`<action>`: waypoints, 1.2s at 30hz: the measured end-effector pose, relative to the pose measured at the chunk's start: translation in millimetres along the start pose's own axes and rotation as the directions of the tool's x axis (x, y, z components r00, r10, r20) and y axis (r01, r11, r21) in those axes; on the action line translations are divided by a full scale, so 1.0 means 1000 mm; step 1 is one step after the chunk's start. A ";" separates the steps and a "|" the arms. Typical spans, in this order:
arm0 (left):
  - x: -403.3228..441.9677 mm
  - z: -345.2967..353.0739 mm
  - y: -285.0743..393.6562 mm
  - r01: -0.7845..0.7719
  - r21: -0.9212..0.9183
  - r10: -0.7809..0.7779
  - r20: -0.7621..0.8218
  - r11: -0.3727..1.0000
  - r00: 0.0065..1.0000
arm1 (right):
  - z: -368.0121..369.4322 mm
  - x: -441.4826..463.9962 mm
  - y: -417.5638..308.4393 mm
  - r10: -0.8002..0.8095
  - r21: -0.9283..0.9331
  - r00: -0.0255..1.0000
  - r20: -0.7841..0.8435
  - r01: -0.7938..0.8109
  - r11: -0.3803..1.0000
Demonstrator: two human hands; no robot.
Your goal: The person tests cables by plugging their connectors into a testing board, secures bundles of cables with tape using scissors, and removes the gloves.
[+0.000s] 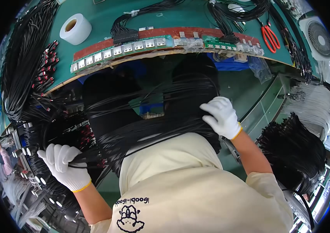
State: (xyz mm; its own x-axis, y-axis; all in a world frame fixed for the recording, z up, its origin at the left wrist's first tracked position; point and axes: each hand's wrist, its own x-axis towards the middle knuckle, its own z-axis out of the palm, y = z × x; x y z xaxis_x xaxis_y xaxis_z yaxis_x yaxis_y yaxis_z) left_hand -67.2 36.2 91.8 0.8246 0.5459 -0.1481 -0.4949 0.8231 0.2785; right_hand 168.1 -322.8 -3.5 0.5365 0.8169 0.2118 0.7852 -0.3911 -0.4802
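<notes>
A bundle of long black cables (149, 130) lies across my lap, strands running from side to side. My left hand (66, 165), in a white glove with a yellow cuff edge, is closed around several of these cables at the left end of the bundle. At the right side of my lap, my gloved right hand (222, 117) hovers over or rests on the right end of the cables; contact is unclear. Its thumb and fingers are apart, with nothing visible between them. Red-tipped connectors (87, 136) show among the strands near my left hand.
Ahead is a green bench (161, 17) with a row of metal ports on a circuit-board fixture (107, 56). On it are a white tape roll (76, 29), red-handled cutters (270, 39) and hanging black cables (25, 58). A fan (320, 39) and a cable pile (293, 151) stand right.
</notes>
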 end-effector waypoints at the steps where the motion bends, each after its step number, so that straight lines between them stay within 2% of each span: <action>1: -0.003 -0.007 0.006 -0.031 0.017 0.032 -0.019 0.999 0.999 | 0.013 -0.019 0.019 0.141 0.055 0.985 -0.096 -0.136 0.989; 2: -0.006 -0.017 0.013 -0.062 0.033 0.064 -0.039 0.997 0.997 | 0.027 -0.040 0.039 0.282 0.121 0.942 -0.181 -0.263 0.957; 3: -0.007 -0.035 0.024 -0.097 0.040 0.099 -0.035 0.994 0.994 | 0.038 -0.050 0.049 0.455 0.261 0.855 -0.248 -0.393 0.882; 4: 0.001 -0.037 0.019 -0.275 0.210 0.332 -0.322 0.938 0.886 | 0.041 -0.055 0.048 0.771 0.378 0.627 -0.115 -0.690 0.618; 5: 0.013 -0.038 0.013 -0.413 0.401 0.573 -0.503 0.818 0.647 | 0.047 -0.061 0.055 0.791 0.371 0.600 -0.119 -0.712 0.596; 6: 0.024 -0.040 0.006 -0.377 0.625 0.729 -0.609 0.683 0.312 | 0.053 -0.067 0.064 0.810 0.366 0.574 -0.122 -0.732 0.574; 7: 0.003 -0.115 0.041 -0.221 0.637 0.619 -0.513 0.739 0.595 | 0.054 -0.069 0.069 0.817 0.352 0.568 -0.098 -0.748 0.562; 8: -0.019 -0.189 0.075 -0.072 0.704 0.446 -0.365 0.707 0.817 | 0.054 -0.070 0.072 0.824 0.338 0.561 -0.075 -0.763 0.551; 9: -0.027 -0.217 0.071 0.182 0.832 0.479 -0.464 0.523 0.745 | 0.054 -0.072 0.077 0.831 0.323 0.554 -0.053 -0.778 0.539; 10: -0.036 -0.244 0.067 0.487 0.828 0.505 -0.558 0.279 0.659 | 0.056 -0.080 0.087 0.785 0.200 0.617 -0.058 -0.763 0.615; 11: -0.044 -0.270 0.062 0.719 0.691 0.521 -0.641 0.073 0.563 | 0.060 -0.091 0.099 0.734 0.072 0.677 -0.054 -0.731 0.679; 12: -0.047 -0.270 0.048 0.718 0.595 0.598 -0.443 -0.361 0.668 | 0.062 -0.094 0.107 0.678 -0.056 0.734 -0.041 -0.679 0.732; 13: -0.048 -0.262 0.030 0.677 0.286 0.641 -0.221 -0.679 0.735 | 0.051 -0.075 0.093 0.683 -0.018 0.722 -0.107 -0.689 0.725; 14: -0.045 -0.249 0.028 0.415 0.270 0.469 0.176 -0.869 0.866 | 0.038 -0.057 0.078 0.688 0.018 0.706 -0.168 -0.695 0.718; 15: -0.032 -0.211 0.020 0.331 0.512 0.447 0.118 -0.792 0.887 | 0.024 -0.033 0.058 0.690 0.054 0.687 -0.226 -0.699 0.713; 16: -0.018 -0.169 0.011 0.241 0.719 0.412 0.069 -0.652 0.909 | 0.014 -0.015 0.042 0.662 0.159 0.703 -0.259 -0.645 0.747; 18: -0.004 -0.108 -0.013 0.283 0.944 0.278 -0.229 -0.171 0.933 | 0.001 0.019 0.013 0.607 0.363 0.722 -0.331 -0.497 0.789; 19: 0.007 -0.077 -0.028 0.435 0.860 0.046 -0.462 0.267 0.886 | -0.002 0.032 0.002 0.478 0.274 0.814 -0.331 -0.402 0.874; 20: 0.018 -0.056 -0.045 0.575 0.559 -0.262 -0.541 0.598 0.799 | -0.004 0.044 -0.008 0.338 0.187 0.885 -0.319 -0.291 0.938; 21: 0.029 -0.055 -0.062 0.676 0.395 -0.383 -0.599 0.623 0.703 | -0.004 0.058 -0.017 0.110 -0.021 0.958 -0.265 -0.120 0.993; 22: 0.041 -0.062 -0.076 0.755 0.217 -0.506 -0.626 0.619 0.594 | 0.003 0.069 -0.031 0.151 0.146 0.959 -0.238 -0.119 0.982; 24: 0.067 -0.087 -0.096 0.721 0.088 -0.536 -0.608 0.688 0.586 | 0.014 0.084 -0.049 0.000 0.158 0.983 -0.184 0.029 0.987; 25: 0.075 -0.088 -0.109 0.640 0.149 -0.407 -0.659 0.753 0.632 | 0.014 0.087 -0.071 0.385 0.739 0.922 0.050 -0.294 0.606; 26: 0.080 -0.099 -0.119 0.498 0.084 -0.351 -0.608 0.863 0.712 | 0.014 0.087 -0.083 0.465 0.835 0.864 0.194 -0.394 0.384; 28: 0.076 -0.085 -0.132 0.273 0.270 -0.080 -0.560 0.923 0.825 | 0.011 0.075 -0.090 0.428 0.850 0.861 0.275 -0.426 0.310; 31: 0.053 -0.061 -0.128 0.169 0.193 -0.100 -0.324 0.966 0.941 | 0.003 0.057 -0.090 0.330 0.826 0.821 0.466 -0.538 0.170; 34: 0.042 -0.039 -0.130 0.192 0.045 -0.188 -0.088 0.980 0.978 | 0.014 0.068 -0.094 0.341 0.693 0.605 0.720 -0.599 -0.400; 35: 0.040 -0.032 -0.131 0.172 0.060 -0.167 -0.090 0.983 0.982 | 0.033 0.064 -0.084 0.227 0.602 0.617 0.754 -0.510 -0.614; 36: 0.041 -0.032 -0.129 0.190 0.165 -0.155 -0.206 0.968 0.966 | 0.041 0.063 -0.079 0.238 0.600 0.630 0.739 -0.455 -0.658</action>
State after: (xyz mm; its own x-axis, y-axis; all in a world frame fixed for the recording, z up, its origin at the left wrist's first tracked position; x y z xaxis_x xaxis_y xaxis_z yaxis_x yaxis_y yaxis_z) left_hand 21.8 -43.0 19.5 0.8170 0.4322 -0.3817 -0.2768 0.8747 0.3979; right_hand 127.2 -223.1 12.6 0.2965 0.7348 -0.6101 -0.9463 0.1398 -0.2914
